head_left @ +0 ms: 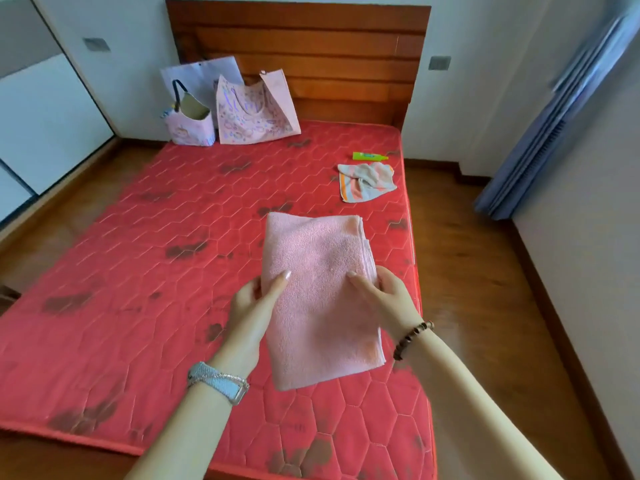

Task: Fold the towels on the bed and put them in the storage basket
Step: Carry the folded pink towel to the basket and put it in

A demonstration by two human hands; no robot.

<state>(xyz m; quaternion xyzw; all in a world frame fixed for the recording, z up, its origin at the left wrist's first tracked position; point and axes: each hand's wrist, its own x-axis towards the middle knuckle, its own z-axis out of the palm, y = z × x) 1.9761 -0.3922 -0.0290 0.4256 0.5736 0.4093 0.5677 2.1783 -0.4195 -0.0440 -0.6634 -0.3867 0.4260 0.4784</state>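
Note:
A pink towel (320, 292), folded into a long strip, lies near the right side of the red mattress (156, 244). My left hand (254, 299) grips its left edge with the thumb on top. My right hand (381, 296) grips its right edge the same way. A second towel (367, 181), crumpled, white with orange and grey stripes, lies farther back by the right edge. A small pink fabric storage basket (190, 124) with a dark handle stands at the far left by the headboard.
A pink patterned tote bag (254, 112) and a white paper bag (202, 76) lean on the wooden headboard (311, 39). A green tube (369, 155) lies behind the striped towel. Wooden floor surrounds the bed; a blue curtain (540, 140) hangs at the right.

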